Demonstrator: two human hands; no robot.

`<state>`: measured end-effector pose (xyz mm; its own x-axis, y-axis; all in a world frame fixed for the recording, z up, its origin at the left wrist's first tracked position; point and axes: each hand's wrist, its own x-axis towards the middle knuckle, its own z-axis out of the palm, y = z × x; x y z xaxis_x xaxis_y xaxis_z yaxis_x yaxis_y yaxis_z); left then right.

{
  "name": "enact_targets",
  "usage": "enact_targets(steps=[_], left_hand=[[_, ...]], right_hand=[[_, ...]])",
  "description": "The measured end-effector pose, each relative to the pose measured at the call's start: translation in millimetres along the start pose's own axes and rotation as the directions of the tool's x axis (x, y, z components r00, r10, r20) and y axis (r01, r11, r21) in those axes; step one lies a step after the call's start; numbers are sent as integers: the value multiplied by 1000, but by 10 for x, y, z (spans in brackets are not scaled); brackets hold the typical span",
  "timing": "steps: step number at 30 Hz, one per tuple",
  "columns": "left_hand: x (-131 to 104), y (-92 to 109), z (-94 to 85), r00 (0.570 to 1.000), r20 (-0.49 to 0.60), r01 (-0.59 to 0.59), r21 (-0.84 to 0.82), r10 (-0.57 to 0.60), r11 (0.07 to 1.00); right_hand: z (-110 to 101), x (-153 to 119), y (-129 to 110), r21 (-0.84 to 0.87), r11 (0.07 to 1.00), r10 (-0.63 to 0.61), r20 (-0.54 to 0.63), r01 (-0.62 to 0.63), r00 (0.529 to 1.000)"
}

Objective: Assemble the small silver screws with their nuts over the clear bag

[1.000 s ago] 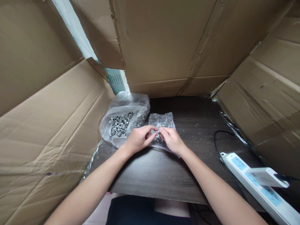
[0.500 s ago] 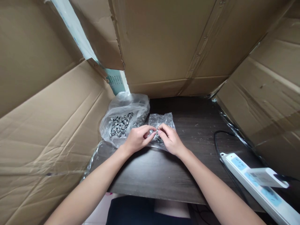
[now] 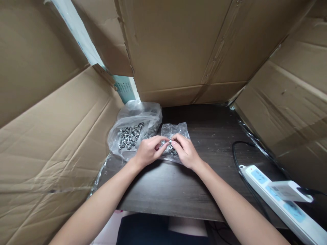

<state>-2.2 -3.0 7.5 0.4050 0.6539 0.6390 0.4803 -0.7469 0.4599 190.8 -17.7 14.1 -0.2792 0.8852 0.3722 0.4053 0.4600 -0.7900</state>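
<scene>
My left hand (image 3: 151,149) and my right hand (image 3: 185,149) meet fingertip to fingertip, pinching a small shiny metal piece (image 3: 170,141) between them. Its exact shape is too small to tell. Just below and behind the fingers, a small clear plastic bag (image 3: 180,128) lies on the dark table with metal parts (image 3: 172,150) on it, partly covered by my right hand. To the left, a larger translucent bag (image 3: 150,110) stands open, holding many metal screws (image 3: 130,135); my left hand is close to its right edge.
Cardboard panels (image 3: 184,51) enclose the dark wooden table (image 3: 173,190) at the back and both sides. A white power strip (image 3: 278,200) with a plugged-in white adapter (image 3: 291,191) lies at the right, beside a black cable (image 3: 236,160).
The view has shifted very slightly. Both hands stay together, and the small metal piece between the fingertips shows a little more clearly.
</scene>
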Motion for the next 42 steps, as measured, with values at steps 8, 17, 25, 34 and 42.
enact_targets(steps=[8, 17, 25, 34, 42], left_hand=[[-24, -21, 16, 1000, 8, -9, -3, 9, 1000], [-30, -26, 30, 998, 2, -69, -25, 69, 997], [-11, -10, 14, 999, 4, -45, -9, 45, 999], [-25, -34, 23, 1000, -9, -26, -3, 26, 1000], [-28, -32, 31, 999, -19, -45, -9, 45, 999]], right_hand=[[2, 17, 23, -5, 1000, -2, 56, 2, 998], [27, 17, 34, -27, 999, 48, 73, -46, 996], [2, 8, 26, -24, 1000, 13, 47, -12, 999], [33, 9, 48, 5, 999, -33, 44, 33, 998], [51, 13, 52, 16, 999, 36, 47, -36, 998]])
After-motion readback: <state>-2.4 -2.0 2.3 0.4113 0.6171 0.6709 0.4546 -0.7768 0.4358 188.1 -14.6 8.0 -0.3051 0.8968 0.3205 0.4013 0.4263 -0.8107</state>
